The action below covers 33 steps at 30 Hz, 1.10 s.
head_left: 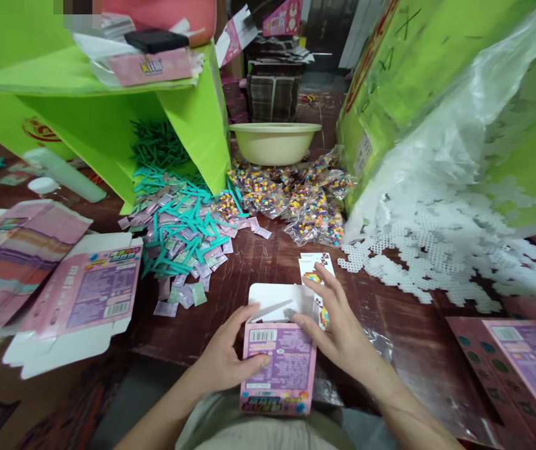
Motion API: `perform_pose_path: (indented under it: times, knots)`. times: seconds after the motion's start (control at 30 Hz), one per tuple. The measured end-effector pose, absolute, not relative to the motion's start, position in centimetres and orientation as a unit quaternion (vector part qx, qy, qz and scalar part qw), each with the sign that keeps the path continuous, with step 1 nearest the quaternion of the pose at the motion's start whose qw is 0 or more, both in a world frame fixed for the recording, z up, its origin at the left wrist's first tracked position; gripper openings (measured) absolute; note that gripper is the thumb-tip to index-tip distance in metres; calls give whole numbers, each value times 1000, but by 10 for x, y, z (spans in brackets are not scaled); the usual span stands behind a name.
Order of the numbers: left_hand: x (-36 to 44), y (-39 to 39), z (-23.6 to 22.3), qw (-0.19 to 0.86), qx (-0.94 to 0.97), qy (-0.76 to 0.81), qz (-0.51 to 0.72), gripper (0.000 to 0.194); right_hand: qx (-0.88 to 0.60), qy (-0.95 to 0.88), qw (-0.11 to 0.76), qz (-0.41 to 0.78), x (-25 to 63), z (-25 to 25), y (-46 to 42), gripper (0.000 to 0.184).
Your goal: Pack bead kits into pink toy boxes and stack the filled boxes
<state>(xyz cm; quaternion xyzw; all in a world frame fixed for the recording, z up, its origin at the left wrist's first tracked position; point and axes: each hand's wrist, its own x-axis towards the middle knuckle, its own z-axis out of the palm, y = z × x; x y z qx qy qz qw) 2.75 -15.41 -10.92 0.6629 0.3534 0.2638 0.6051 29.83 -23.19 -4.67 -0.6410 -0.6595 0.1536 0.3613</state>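
I see the left grip (225,357) wrapped round the box (292,370) above the lap (268,432), likely steadying it. The right grip (337,315) spreads loosely at its flap (268,299), beside the card (310,264); I can't tell whether it pinches anything.

Left hand (221,357) holds pink box (278,365); right hand (332,315) at flap (275,299).

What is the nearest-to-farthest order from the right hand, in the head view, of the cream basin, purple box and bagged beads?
From the right hand:
1. Purple box, at its left.
2. Bagged beads, ahead.
3. Cream basin, beyond the beads.
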Motion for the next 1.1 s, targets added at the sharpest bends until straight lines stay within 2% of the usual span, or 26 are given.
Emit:
perform_pose_path:
  times: [0.1,0.2,0.27,0.37,0.47,0.53,0.6,0.7,0.8,0.93,1.03,1.1]
  knots:
    - [22,-149,-105,606,698,308,225,48,-624,-615,375,302,298,-60,-248,58]
    - [20,-147,-99,637,677,316,190,38,-613,-575,382,385,294,-76,-262,49]
    - [22,-147,-97,640,667,328,198,36,-616,-578,388,368,293,-82,-262,49]
    - [29,-147,-96,634,665,329,218,35,-630,-635,378,239,294,-77,-248,48]
    - [32,-149,-100,644,668,300,222,36,-616,-712,317,118,296,-56,-227,35]
    - [30,-151,-103,642,673,296,219,40,-604,-748,260,92,297,-42,-217,22]
    - [27,-154,-107,646,663,310,217,44,-610,-753,219,111,299,-32,-214,20]
    - [22,-156,-111,674,630,323,213,48,-625,-733,174,203,306,-28,-217,23]
    - [24,-153,-112,670,644,294,223,46,-620,-719,134,283,314,-27,-220,21]
    - [29,-148,-112,649,676,262,231,35,-636,-715,172,234,319,-27,-222,22]
    - [28,-147,-114,669,651,282,221,37,-648,-712,195,188,320,-31,-224,24]
    - [27,-148,-117,673,644,293,216,40,-637,-716,180,221,322,-33,-225,24]
